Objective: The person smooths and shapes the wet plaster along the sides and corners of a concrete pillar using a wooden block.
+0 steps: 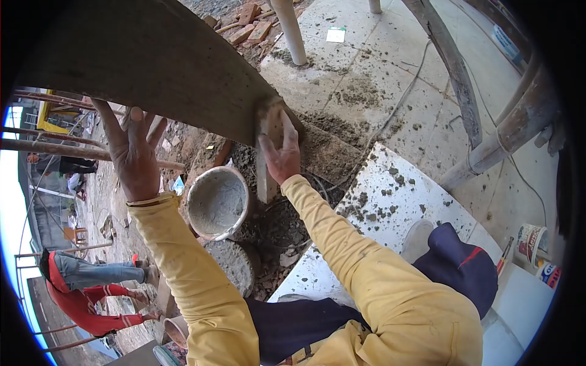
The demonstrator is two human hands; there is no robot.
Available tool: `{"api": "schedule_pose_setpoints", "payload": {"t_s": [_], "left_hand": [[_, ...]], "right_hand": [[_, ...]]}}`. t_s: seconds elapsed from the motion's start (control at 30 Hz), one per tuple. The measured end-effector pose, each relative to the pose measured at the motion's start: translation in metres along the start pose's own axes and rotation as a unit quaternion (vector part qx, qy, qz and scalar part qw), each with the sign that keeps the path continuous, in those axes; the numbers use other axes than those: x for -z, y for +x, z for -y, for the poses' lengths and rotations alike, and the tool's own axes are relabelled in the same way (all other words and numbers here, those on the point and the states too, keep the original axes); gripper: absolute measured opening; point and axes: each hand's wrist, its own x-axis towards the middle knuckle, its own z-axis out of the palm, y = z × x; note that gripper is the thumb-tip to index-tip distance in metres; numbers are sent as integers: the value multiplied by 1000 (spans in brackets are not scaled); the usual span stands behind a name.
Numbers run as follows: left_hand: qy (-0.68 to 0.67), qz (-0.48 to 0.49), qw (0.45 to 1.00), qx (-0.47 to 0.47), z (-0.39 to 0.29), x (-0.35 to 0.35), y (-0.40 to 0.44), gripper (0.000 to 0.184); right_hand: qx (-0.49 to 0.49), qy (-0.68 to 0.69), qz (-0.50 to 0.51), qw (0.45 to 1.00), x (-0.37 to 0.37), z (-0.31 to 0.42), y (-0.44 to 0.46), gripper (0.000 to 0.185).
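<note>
A broad grey slab-like surface (152, 58) with a straight lower edge spans the upper left. My left hand (135, 155) is raised at that edge with fingers spread, the fingertips partly hidden at or behind it. At the slab's right end, my right hand (282, 152) has its thumb and fingers around a narrow, mortar-stained wooden strip (265, 177). The strip lies against the slab's end and points down toward the ground. Below my hands, a round bucket (243, 215) holds wet grey mortar. A second container of mortar (229, 262) stands beside it, partly behind my left sleeve.
A co-worker in a red top (79, 299) bends over at lower left. Wooden poles (455, 73) stand at right, with a cable (403, 116) along the floor. Mortar crumbs litter white tiles (390, 201). Broken bricks (250, 30) lie at the top, and paint buckets (531, 241) at right.
</note>
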Motion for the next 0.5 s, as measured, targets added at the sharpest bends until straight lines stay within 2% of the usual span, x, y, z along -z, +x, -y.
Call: {"api": "schedule_pose_setpoints", "payload": {"t_s": [0.03, 0.1, 0.2, 0.27, 0.33, 0.37, 0.43, 0.5], "left_hand": [[8, 3, 1000, 0, 0, 1, -1, 74], [15, 5, 1000, 0, 1, 1, -1, 74], [22, -13, 1000, -10, 1, -1, 0, 75], [21, -12, 1000, -14, 2, 0, -1, 75], [17, -13, 1000, -10, 2, 0, -2, 75], [13, -15, 1000, -5, 2, -1, -2, 74], [8, -16, 1000, -6, 1, -2, -2, 74], [3, -18, 1000, 0, 3, -1, -4, 74]], "right_hand": [[-3, -2, 2, 1000, -1, 28, 11, 76], [117, 13, 26, 993, -6, 63, 30, 76], [96, -14, -16, 995, -13, 37, 19, 75], [-26, -38, -51, 998, -16, -16, -4, 75], [-184, 46, -52, 980, -16, -84, -31, 76], [-184, 45, -54, 981, -12, -110, -36, 76], [-295, 76, -5, 952, -9, -142, -40, 78], [-295, 77, -8, 952, -4, -102, -35, 79]]}}
